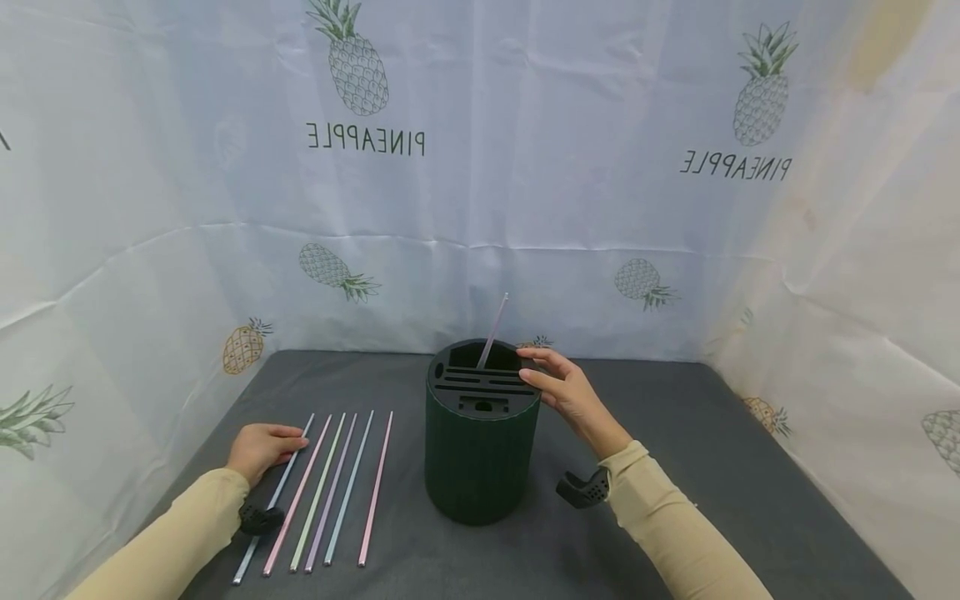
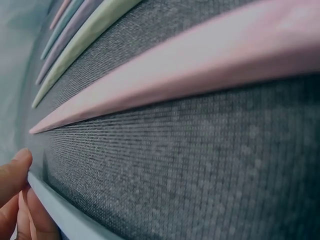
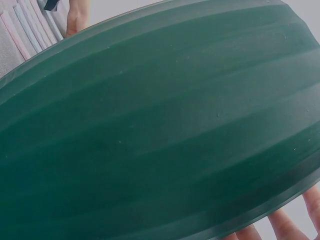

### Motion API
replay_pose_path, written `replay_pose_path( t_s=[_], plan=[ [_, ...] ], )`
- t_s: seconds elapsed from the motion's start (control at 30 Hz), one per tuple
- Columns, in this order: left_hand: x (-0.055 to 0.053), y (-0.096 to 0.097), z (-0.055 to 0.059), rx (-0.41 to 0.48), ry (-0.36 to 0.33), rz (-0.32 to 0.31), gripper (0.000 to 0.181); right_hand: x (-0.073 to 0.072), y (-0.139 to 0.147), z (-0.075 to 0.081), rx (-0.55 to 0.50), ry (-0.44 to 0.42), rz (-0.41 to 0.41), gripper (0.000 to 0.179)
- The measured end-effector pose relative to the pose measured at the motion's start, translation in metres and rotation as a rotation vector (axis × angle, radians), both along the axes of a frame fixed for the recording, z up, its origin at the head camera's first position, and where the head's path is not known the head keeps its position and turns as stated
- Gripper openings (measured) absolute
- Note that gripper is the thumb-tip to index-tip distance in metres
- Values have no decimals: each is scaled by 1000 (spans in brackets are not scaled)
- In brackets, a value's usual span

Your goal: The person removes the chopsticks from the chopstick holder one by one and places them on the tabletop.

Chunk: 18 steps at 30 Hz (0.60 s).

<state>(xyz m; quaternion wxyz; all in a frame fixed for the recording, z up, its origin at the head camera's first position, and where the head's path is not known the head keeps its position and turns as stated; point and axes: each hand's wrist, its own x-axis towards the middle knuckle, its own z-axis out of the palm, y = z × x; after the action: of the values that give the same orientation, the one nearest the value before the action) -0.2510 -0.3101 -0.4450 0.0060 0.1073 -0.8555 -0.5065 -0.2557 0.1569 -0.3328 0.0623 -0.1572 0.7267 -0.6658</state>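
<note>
My left hand (image 1: 264,448) pinches a light blue chopstick (image 1: 285,479) near its far end, the leftmost of a row on the table. In the left wrist view, the thumb and fingers (image 2: 17,172) meet at that chopstick's tip, beside a pink chopstick (image 2: 175,75). A dark green round utensil holder (image 1: 480,467) with a slotted black top stands at the middle. One pinkish chopstick (image 1: 492,329) leans upright in its rear compartment. My right hand (image 1: 573,396) rests on the holder's right rim with fingers extended; in the right wrist view, the green ribbed wall (image 3: 160,120) hides most of it.
To the right of the held one lie more chopsticks, among them a green one (image 1: 318,492), a purple one (image 1: 330,492) and a pink one (image 1: 377,487). A grey cloth (image 1: 660,417) covers the table. Behind it hangs a white pineapple-print curtain (image 1: 525,192).
</note>
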Motion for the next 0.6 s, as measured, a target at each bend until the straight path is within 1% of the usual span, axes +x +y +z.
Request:
replay_pose_path(
  t_s=[0.27,0.6],
  plan=[
    [-3,3,-1,-68,-18,28,30,0,0,0,2,2,0,48],
    [-4,5,-3,-94,-30,34,28,0,0,-1,0,1,2,49]
  ],
)
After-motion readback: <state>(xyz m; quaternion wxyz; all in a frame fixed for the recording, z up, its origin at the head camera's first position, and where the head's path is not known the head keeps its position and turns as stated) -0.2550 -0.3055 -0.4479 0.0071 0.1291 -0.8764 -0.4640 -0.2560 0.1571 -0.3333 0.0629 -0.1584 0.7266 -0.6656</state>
